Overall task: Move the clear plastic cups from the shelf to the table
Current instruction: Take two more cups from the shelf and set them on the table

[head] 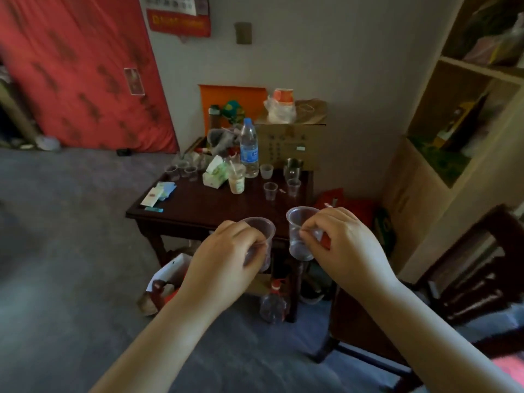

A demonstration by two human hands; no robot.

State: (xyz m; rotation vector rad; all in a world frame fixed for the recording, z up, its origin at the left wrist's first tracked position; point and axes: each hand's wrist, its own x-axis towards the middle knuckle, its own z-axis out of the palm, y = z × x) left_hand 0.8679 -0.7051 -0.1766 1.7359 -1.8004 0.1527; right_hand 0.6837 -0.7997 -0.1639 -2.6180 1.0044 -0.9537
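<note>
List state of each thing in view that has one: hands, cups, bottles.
left hand: shut on left cup, upright, empty
right hand: shut on right cup, upright, empty
cups on table: upright, empty, apart
water bottle: upright, capped, on table
drink cup: upright, partly filled
bottle on floor: capped, red cap

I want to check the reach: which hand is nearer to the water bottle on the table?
Right, slightly. The right hand, holding a clear cup, is below and right of the water bottle. The left hand, holding another cup, is lower and further back.
</note>
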